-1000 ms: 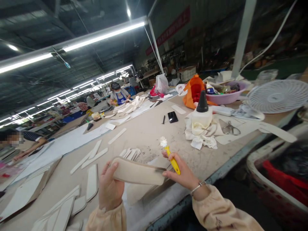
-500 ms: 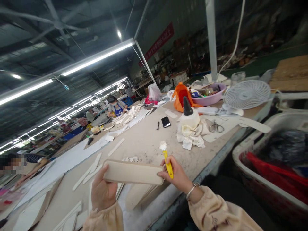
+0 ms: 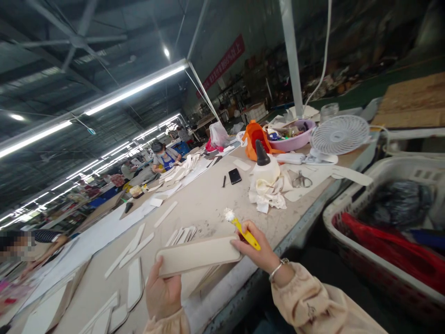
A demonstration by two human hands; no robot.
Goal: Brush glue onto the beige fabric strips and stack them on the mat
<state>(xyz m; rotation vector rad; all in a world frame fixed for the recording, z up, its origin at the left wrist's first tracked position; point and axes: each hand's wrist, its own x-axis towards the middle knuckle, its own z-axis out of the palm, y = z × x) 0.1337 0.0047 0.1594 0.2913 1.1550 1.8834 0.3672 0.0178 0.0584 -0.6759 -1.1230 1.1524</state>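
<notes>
My left hand (image 3: 163, 290) grips the near left end of a long cream-coloured panel with rounded corners (image 3: 198, 256), thumb on its top face. At the panel's other end, the fingertips of my right hand (image 3: 260, 250) pinch the edge. That same hand also holds a brush with a yellow handle (image 3: 249, 236), its bristles coated in white and pointing away from me. Under the held panel lies a stack of similar pieces (image 3: 194, 282), partly hidden. Several pale strips (image 3: 135, 278) lie on the table left of my hands.
Farther back stand a black-tipped white bottle (image 3: 263, 160) with crumpled cloth, a phone (image 3: 235, 176), scissors (image 3: 301, 181), an orange bag (image 3: 253, 139), a lilac basin (image 3: 295, 143) and a white fan (image 3: 340, 134). A plastic basket (image 3: 333, 218) is at the right. Two co-workers sit leftward.
The panel has tilted, its right end now higher, and both hands moved slightly right with it. The brush has turned from nearly upright to slanting left. The camera view has shifted slightly.
</notes>
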